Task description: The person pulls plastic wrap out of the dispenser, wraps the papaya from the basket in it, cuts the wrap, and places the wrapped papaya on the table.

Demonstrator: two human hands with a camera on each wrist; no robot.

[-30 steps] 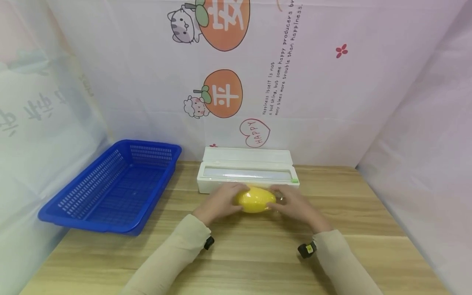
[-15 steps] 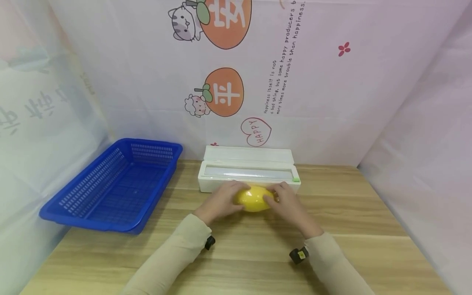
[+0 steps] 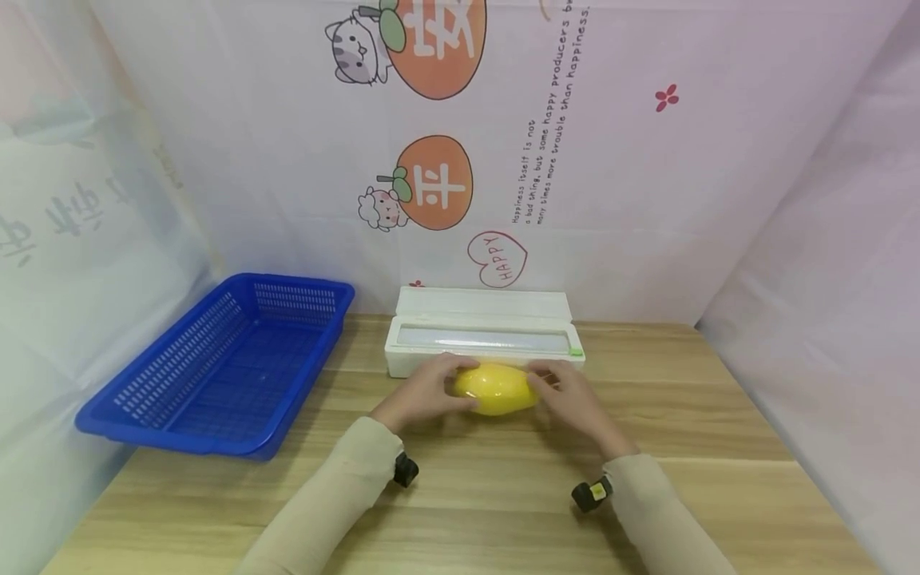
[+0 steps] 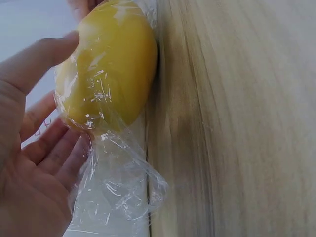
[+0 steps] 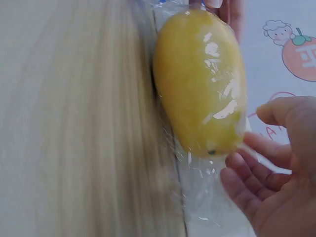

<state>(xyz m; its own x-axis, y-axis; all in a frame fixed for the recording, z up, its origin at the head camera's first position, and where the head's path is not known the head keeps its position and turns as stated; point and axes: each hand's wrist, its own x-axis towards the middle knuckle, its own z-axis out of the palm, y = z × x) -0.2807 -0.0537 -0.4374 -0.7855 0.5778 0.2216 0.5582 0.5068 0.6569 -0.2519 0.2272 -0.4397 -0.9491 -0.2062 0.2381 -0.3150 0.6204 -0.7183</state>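
A yellow mango (image 3: 496, 389), wrapped in clear cling film (image 4: 123, 182), is between my two hands, in front of a white cling film box (image 3: 424, 361). My left hand (image 3: 424, 390) holds its left end, with the thumb against the near side and fingers behind. Loose film trails from that end in the left wrist view. At the other end my right hand (image 3: 575, 399) has its fingers spread and loosely bent by the wrap; its thumb stands apart from the mango (image 5: 202, 84) in the right wrist view. Whether the mango touches the table cannot be told.
The box's lid (image 3: 481, 303) stands raised against the printed backdrop (image 3: 611, 263), and a small green piece (image 3: 576, 352) sits at its right corner. To the left, a blue plastic basket (image 3: 180, 441) rests on the wooden table (image 3: 503, 511). White cloth hangs at both sides.
My right hand reached over the mango's right end half a second ago and has since drawn back to the right. The left hand and the mango have shifted slightly.
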